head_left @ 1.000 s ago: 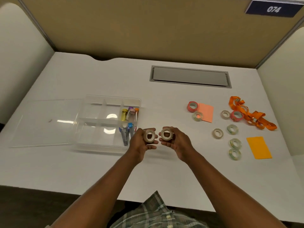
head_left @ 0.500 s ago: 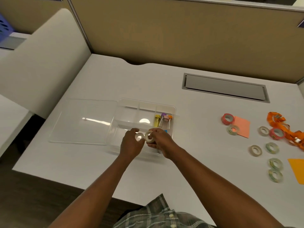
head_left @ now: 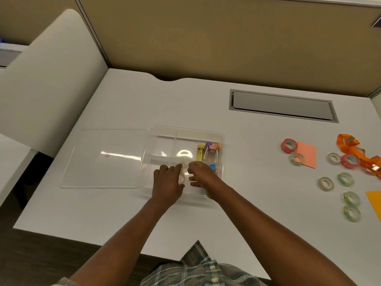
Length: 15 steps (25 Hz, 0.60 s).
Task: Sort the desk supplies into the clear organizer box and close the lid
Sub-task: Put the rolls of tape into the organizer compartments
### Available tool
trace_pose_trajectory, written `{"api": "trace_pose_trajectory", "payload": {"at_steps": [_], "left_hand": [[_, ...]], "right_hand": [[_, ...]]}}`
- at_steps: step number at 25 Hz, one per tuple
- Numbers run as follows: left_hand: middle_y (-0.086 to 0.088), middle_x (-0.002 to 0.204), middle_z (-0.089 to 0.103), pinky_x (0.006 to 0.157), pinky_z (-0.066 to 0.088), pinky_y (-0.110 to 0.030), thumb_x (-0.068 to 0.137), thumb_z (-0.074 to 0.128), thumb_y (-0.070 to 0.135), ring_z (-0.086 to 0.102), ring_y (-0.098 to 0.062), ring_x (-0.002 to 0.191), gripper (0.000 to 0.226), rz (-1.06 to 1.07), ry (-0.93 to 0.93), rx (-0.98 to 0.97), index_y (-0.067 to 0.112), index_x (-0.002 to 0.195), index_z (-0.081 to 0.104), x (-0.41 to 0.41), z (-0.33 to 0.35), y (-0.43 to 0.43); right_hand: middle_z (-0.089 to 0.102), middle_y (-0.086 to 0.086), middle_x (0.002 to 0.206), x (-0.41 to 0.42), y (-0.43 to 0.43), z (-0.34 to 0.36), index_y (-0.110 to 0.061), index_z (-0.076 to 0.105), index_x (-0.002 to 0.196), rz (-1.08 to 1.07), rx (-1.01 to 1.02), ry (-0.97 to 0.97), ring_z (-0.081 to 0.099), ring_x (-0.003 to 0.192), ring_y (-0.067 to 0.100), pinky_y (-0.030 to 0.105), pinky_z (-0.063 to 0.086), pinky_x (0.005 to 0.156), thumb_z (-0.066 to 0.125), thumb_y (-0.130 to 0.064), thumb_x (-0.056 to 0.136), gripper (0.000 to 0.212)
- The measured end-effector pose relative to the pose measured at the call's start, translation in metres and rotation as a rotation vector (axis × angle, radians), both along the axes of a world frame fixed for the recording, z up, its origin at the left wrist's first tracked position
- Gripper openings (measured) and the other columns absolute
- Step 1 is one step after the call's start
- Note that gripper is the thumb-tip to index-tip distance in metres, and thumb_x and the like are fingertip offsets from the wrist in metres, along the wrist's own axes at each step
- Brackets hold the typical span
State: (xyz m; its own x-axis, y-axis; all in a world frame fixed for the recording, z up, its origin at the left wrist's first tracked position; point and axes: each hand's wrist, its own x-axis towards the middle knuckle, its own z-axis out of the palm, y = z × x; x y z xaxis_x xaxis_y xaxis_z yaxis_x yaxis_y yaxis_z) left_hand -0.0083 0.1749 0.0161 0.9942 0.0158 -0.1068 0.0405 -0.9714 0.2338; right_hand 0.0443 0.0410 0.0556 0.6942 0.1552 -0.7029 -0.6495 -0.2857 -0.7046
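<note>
On the counter, the lid lies open beside the clear organizer box holding markers at right; the left hand and right hand flank a pale tape roll over a near compartment, grip too blurred to tell; 8 rolls lie unsorted.

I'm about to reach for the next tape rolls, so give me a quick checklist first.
1. Lid open, lying flat left of the organizer box: ok.
2. Left hand and right hand over the front middle compartment: ok.
3. White tape roll let go of: cannot tell, blurred between the hands.
4. Loose tape rolls on the desk at right all sorted: not ok.
</note>
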Motion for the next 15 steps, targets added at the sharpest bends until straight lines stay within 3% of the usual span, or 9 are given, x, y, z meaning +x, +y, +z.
{"api": "trace_pose_trajectory", "payload": {"at_steps": [4,11,15], "left_hand": [[-0.004,0.127,0.063,0.096,0.038,-0.04,0.081,0.07,0.047,0.052,-0.028,0.118,0.068,-0.005,0.004,-0.006,0.02,0.14,0.049,0.004,0.002,-0.002],[-0.006,0.123,0.062,0.092,0.04,-0.039,0.086,0.065,0.04,0.055,-0.027,0.114,0.051,-0.035,-0.09,-0.156,0.019,0.131,0.056,0.019,0.018,-0.047],[-0.004,0.124,0.062,0.094,0.04,-0.039,0.087,0.065,0.038,0.055,-0.026,0.115,0.05,-0.12,-0.106,-0.192,0.02,0.132,0.055,0.034,0.029,-0.105]], "right_hand": [[0.064,0.007,0.118,-0.002,-0.012,-0.001,-0.019,0.056,0.122,-0.013,-0.013,-0.046,0.063,0.106,0.025,0.034,0.057,0.086,0.047,-0.032,0.101,0.026],[0.069,-0.008,0.104,-0.005,-0.058,-0.002,-0.031,0.065,0.107,-0.044,-0.131,-0.249,0.067,0.096,0.015,0.041,0.059,0.09,0.052,-0.028,0.09,0.022],[0.069,-0.01,0.106,-0.009,-0.108,0.003,-0.03,0.066,0.11,-0.092,-0.173,-0.304,0.067,0.097,0.013,0.043,0.059,0.09,0.053,-0.026,0.089,0.025]]}}
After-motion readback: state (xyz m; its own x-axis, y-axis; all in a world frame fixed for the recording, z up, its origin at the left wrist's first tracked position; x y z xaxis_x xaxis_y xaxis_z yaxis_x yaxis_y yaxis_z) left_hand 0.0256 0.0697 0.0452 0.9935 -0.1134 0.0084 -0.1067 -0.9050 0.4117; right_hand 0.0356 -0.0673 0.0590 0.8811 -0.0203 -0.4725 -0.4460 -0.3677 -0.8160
